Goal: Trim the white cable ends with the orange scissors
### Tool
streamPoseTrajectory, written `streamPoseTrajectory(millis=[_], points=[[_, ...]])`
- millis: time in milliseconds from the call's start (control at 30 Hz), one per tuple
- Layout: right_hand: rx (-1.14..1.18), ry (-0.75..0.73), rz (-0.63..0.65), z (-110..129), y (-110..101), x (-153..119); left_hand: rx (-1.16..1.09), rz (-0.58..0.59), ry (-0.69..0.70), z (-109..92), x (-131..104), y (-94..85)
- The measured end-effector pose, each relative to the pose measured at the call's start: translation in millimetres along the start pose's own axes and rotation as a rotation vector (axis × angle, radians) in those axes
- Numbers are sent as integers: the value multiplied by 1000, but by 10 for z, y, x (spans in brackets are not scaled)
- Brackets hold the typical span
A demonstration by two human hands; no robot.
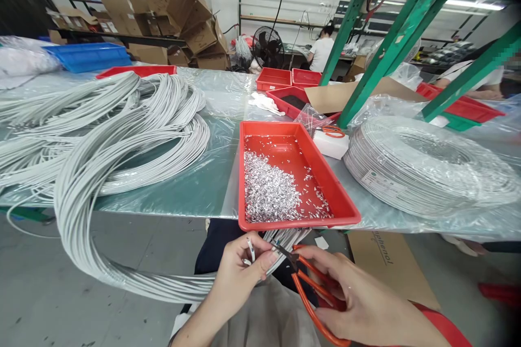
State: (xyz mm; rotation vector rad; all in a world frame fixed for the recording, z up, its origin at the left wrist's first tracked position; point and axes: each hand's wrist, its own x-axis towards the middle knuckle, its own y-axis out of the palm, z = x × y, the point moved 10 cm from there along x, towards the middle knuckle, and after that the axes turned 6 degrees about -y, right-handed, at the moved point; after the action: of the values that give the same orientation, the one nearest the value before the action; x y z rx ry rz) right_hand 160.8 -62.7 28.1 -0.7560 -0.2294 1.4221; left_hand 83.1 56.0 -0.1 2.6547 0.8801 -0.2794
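Note:
My left hand (246, 263) is closed around the end of a grey cable (251, 249), with thin wire ends near its fingertips. A pair of orange-handled scissors (305, 287) sits in my right hand (350, 295), its fingers in the loops. The dark blades point left, close to my left fingertips; whether they touch the wires I cannot tell. A thick bundle of grey cables (77, 206) hangs off the table's front edge and runs across my lap beneath my hands. Just beyond them stands a red tray (342, 209) holding many small shiny metal pieces (271, 190).
Coiled cables (163, 171) cover the table's left side. A wrapped cable roll (431, 168) lies at right, near a white box (330, 143) and green posts (374, 59). Red bins (273, 78) and a blue bin (87, 58) stand behind. A person (323, 51) sits farther back.

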Motion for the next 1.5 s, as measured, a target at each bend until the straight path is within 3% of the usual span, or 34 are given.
streamPoseTrajectory(millis=[200,667,1000,1367,1500], points=[[-1,-39,-63,39,-65,-5,1,8,13,-3,-12,-5],[-71,-21,-32,91,-67,-15,22,5,24,-15,-6,8],[-234,-159,-18,180,-52,-38,49,-29,39,-57,-35,-26],[-291,-188,45,325,-56,-75,-107,149,-58,44,-62,40],[-352,-165,0,314,-58,-31,-46,76,-6,-17,-64,-5]])
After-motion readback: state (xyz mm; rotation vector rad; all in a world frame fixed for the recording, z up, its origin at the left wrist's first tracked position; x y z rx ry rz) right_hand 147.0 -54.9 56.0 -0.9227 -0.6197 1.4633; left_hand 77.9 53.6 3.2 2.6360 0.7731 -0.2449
